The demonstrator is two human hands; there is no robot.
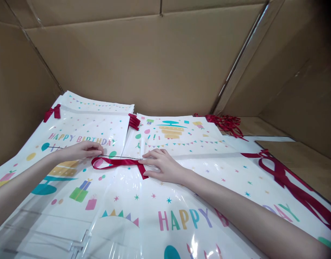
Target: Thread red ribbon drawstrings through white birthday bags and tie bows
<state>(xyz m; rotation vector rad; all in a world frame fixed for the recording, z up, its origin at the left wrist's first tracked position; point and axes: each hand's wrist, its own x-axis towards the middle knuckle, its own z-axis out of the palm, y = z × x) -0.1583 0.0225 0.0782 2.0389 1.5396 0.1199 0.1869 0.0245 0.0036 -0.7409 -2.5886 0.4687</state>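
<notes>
A red ribbon [119, 162] lies folded into a long loop across the printed white birthday sheets. A thin black cord [122, 157] runs nearly straight just above it. My left hand [86, 149] is closed, its fingertips pinching the cord beside the loop's rounded end. On the other side, my right hand [164, 167] grips the ribbon's free end together with the cord's end, the contact partly hidden by the fingers. Beyond my left wrist the cord's tail shows over the print.
Glossy birthday sheets [203, 180] cover the surface in overlapping stacks. Red bows [57, 111] sit on the left stack's edge. A red ribbon bundle [226, 124] lies at the back right, and long red ribbons [281, 176] trail at right. Cardboard walls [143, 61] enclose the back and sides.
</notes>
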